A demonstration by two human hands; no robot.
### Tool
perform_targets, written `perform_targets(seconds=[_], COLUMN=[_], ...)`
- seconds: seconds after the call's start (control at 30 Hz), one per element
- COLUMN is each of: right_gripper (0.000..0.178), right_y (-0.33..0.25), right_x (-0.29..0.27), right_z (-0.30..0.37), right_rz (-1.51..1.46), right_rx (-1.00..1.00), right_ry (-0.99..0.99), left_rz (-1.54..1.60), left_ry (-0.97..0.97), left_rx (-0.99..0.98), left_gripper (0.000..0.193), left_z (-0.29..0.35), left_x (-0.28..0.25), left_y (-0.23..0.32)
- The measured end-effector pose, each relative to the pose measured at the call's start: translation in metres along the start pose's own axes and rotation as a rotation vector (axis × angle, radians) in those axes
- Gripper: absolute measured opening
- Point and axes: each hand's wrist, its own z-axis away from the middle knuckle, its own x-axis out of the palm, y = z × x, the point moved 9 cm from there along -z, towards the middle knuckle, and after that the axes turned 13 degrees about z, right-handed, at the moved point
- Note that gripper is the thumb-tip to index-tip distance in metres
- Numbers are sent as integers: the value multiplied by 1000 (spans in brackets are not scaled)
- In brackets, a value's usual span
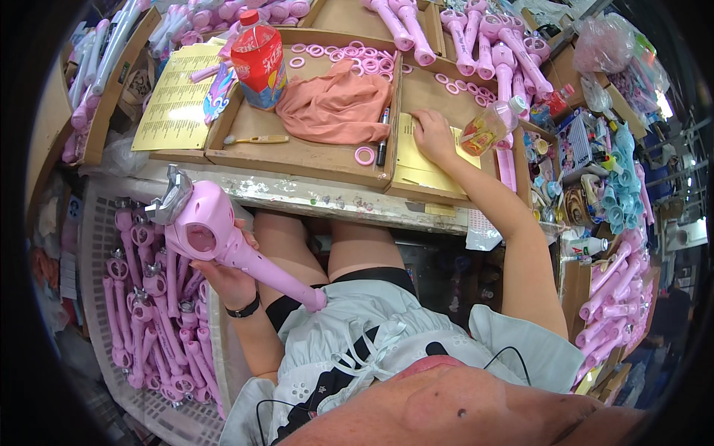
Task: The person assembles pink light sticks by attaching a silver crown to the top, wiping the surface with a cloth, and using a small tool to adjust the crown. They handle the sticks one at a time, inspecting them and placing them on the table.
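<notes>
Gripping with the left hand [229,284] a silver-topped, long pink plastic wand [253,262], slanting from ten to four o'clock, with the open right hand [433,137] farther, toward two o'clock.

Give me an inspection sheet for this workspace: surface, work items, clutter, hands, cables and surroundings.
Surface: table edge worn and stained, cardboard trays above it.
Work items: pink wand with silvery top, held tilted; loose pink rings in the trays.
Clutter: crumpled cloth, red bottle, brush and pen in one tray; clear bottle tilted at the other.
Hands: left hand grips the wand; right hand at the yellow paper, nothing visibly held.
Cables: thin black cords near the clothing; where they lead cannot be told.
Surroundings: plastic basket of wands at left; boxed wands at right.
</notes>
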Motion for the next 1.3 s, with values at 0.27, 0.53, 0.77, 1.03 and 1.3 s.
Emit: perform_targets(seconds=[0.27,0.53,0.77,1.03,1.3], right_gripper=[19,15,17,13,19], right_y=[6,-7,-15,-14,-2], right_x=[1,-3,0,-7,-10], right_z=[-7,-10,-10,-8,-4], right_rz=[-125,7,118,-15,-193], right_rx=[35,-51,-116,-116,9], right_ry=[18,32,-25,65,28], left_rz=[-6,0,-7,-21,-19], left_ry=[1,-10,-8,-1,1], left_rx=[3,2,9,-1,1], left_gripper=[85,84,84,85,84], left_z=[-1,-1,0,2,1], left_x=[2,2,3,2,-1], left_y=[-1,-2,-2,0,0])
